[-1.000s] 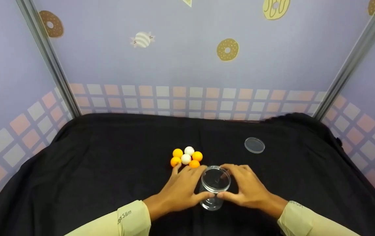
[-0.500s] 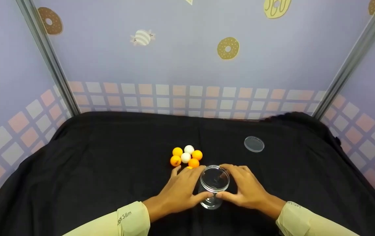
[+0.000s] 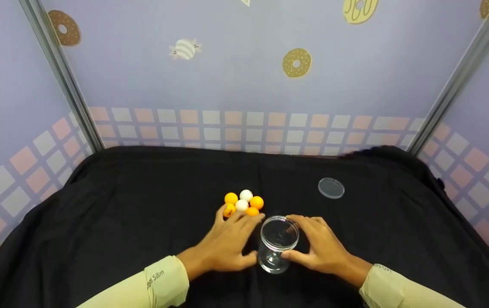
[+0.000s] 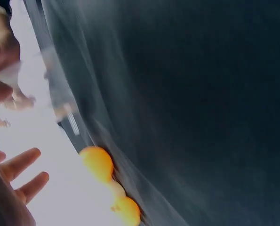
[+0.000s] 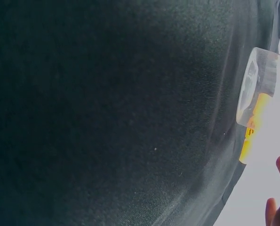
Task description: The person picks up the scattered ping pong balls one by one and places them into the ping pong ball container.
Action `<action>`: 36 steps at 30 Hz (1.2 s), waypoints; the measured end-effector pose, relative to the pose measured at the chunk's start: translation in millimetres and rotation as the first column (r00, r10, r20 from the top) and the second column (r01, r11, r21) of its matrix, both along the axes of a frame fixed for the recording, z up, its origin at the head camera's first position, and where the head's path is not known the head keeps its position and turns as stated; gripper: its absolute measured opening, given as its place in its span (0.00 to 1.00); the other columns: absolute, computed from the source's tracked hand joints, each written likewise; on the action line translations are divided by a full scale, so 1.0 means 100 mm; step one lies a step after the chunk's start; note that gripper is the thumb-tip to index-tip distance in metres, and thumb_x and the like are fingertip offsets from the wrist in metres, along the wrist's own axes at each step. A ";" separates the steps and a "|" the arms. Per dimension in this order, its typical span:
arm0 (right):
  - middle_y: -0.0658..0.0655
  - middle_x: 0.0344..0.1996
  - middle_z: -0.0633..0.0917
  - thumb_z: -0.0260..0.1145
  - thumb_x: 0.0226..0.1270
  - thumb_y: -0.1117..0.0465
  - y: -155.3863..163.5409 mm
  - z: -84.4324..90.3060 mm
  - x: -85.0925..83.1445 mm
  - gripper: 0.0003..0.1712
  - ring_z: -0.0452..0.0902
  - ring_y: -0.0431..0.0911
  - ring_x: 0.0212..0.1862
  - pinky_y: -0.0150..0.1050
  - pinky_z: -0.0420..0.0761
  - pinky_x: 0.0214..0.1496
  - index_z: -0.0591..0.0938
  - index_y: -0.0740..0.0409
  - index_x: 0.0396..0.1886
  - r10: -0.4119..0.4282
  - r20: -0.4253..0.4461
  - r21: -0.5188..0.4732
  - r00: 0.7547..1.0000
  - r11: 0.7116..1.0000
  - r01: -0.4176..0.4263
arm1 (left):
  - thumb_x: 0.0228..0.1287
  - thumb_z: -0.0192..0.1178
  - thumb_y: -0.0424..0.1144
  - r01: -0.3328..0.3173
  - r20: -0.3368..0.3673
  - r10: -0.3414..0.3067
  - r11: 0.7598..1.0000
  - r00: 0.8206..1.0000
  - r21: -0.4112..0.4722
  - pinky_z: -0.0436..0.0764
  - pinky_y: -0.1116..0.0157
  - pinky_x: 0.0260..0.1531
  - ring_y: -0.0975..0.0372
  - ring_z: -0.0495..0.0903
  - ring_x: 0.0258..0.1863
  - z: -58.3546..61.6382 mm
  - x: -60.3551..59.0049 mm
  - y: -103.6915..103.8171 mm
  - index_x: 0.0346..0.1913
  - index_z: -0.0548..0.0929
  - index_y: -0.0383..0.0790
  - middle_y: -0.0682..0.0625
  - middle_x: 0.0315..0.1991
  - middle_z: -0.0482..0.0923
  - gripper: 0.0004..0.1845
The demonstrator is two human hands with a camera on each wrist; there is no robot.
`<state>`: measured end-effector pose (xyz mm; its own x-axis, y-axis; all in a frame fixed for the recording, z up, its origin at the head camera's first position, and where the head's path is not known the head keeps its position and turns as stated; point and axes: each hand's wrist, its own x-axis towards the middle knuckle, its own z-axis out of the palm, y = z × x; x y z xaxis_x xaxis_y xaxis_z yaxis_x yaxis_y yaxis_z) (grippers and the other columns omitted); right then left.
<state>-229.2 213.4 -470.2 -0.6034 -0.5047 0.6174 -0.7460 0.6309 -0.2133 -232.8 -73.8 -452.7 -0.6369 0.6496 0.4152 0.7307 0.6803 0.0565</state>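
Observation:
A clear round jar stands upright on the black cloth, its rim facing up. My right hand holds it from the right, thumb at the near side and fingers round the far side. Left of the jar and apart from it is my left hand, its fingers spread and pointing at a cluster of orange and white table tennis balls. The fingertips overlap the nearest orange balls in the head view. The left wrist view shows loose, extended fingers near orange balls.
A clear, shallow round lid lies on the black cloth, behind and to the right of the jar. Patterned panels with metal corner posts enclose the back and sides.
My left hand has let go of the jar and moved left and forward to the balls. Earlier, both hands held the jar. The right hand and jar have hardly moved.

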 end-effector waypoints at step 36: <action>0.44 0.43 0.87 0.76 0.51 0.30 0.00 -0.03 0.01 0.48 0.82 0.41 0.48 0.45 0.75 0.55 0.76 0.51 0.67 -0.011 0.024 -0.015 1.000 1.000 0.012 | 0.69 0.66 0.45 -0.232 0.121 0.239 0.970 0.964 -0.065 0.82 0.50 0.31 0.50 0.80 0.30 -0.26 -0.72 -0.40 0.56 0.79 0.48 0.44 0.35 0.79 0.16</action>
<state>-228.0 213.4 -472.8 -0.6237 -0.4884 0.6102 -0.7333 0.6359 -0.2406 -305.0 -113.9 -478.8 -0.8198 0.4929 0.2915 0.5386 0.8366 0.1001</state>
